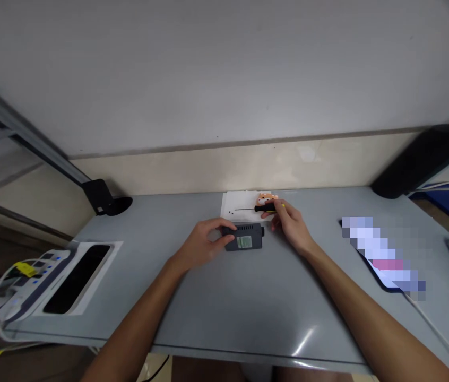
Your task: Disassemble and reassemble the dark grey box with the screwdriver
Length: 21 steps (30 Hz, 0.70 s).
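A small dark grey box (pixel 254 229) with vent slots and a greenish label lies on the table. My left hand (pixel 208 240) grips its left end between thumb and fingers. In my right hand (pixel 290 223) is a screwdriver (pixel 263 208), its black and yellow handle between thumb and fingers and its thin shaft pointing left. The shaft hovers over or lies across a white sheet of paper (pixel 240 199); I cannot tell which. Several tiny dark bits, perhaps screws (pixel 230 212), rest on the paper. An orange and white item (pixel 266 198) sits behind the screwdriver, partly hidden.
On the left stand a white power strip (pixel 45 276) with cables and a black phone (pixel 79 278) on white paper. To the right lies a lit phone (pixel 383 260) with a white cable. A dark cylinder (pixel 419 162) leans at the back right, before the wall.
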Tool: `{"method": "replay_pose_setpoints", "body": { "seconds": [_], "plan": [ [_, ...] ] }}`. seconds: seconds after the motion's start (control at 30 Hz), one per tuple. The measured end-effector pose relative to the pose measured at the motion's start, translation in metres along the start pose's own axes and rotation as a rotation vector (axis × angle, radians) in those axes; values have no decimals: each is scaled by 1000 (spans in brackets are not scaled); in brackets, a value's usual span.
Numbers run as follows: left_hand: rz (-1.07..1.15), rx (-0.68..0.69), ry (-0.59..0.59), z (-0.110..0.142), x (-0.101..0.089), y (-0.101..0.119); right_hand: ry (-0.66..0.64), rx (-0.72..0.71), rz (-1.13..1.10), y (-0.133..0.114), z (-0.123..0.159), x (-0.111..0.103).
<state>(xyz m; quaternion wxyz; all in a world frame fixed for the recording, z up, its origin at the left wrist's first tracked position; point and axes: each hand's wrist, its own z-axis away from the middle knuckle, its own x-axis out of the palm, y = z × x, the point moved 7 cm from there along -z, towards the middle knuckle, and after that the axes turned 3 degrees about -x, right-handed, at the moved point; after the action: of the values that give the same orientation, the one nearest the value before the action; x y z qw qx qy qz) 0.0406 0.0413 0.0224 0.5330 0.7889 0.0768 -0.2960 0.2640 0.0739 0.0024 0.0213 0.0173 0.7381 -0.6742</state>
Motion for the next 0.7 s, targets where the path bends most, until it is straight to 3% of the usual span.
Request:
{"method": "replay_pose_setpoints", "body": {
  "seconds": [0.3,0.7],
  "plan": [
    [168,-184,54,-6,20,-29,-68,6,50,6,0,7],
    [12,-195,63,-4,31,-23,17,19,8,2,-2,-3]
  ]
}}
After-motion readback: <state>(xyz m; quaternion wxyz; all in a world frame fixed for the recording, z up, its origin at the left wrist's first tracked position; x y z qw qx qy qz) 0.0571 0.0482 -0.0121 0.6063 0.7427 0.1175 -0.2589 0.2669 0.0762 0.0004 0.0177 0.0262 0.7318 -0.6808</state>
